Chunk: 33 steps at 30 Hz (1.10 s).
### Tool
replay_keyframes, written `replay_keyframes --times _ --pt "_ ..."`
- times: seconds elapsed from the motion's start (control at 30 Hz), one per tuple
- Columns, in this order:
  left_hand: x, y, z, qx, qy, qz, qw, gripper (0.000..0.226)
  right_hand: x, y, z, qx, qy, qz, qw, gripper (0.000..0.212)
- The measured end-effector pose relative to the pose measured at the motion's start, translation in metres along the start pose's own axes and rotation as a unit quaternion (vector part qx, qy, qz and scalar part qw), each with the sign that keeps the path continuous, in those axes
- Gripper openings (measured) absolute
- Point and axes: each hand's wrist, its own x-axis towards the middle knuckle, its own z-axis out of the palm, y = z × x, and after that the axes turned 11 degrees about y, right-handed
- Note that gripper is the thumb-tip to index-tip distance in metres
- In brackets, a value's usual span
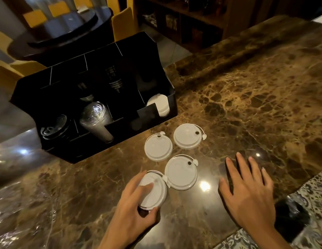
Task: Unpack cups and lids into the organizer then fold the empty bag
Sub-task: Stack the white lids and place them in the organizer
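Several white plastic lids lie on the brown marble counter. My left hand grips the nearest white lid, thumb under its near rim and fingers over its top. Beside it lies a second lid; two more lids lie farther back. My right hand rests flat on the counter with fingers spread, right of the lids, holding nothing. The black organizer stands behind the lids, with a stack of white lids in its right front compartment. No bag is clearly visible.
The organizer also holds black lids, a stack of clear domed lids and stacked cups. A dark object sits past the counter's right edge over patterned floor tiles. Yellow chairs and a round table stand behind.
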Motion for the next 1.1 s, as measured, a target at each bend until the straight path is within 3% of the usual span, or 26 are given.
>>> replay_keyframes --times 0.13,0.3,0.47,0.67,0.93,1.1 --pt "-0.004 -0.003 0.004 0.05 -0.014 -0.039 0.998 0.047 0.001 0.001 0.0 0.007 0.003 0.0 1.0 0.06" --pt "-0.006 0.0 0.004 0.062 0.017 -0.022 0.998 0.05 0.001 0.0 -0.002 0.01 -0.001 0.001 1.0 0.06" --pt "-0.015 -0.001 0.001 0.079 0.0 -0.027 0.996 0.048 0.001 0.0 -0.003 0.006 -0.008 0.002 1.0 0.061" --pt "-0.023 0.0 -0.004 0.063 0.067 -0.054 0.994 0.053 0.0 0.001 -0.003 0.01 -0.013 0.004 1.0 0.061" --pt "-0.03 -0.005 -0.007 0.067 0.037 -0.082 0.994 0.045 0.0 0.001 0.0 0.013 -0.001 0.005 1.0 0.058" --pt "-0.027 -0.006 -0.007 0.059 0.036 -0.043 0.997 0.043 0.0 0.002 0.001 0.013 0.011 0.0 1.0 0.058"
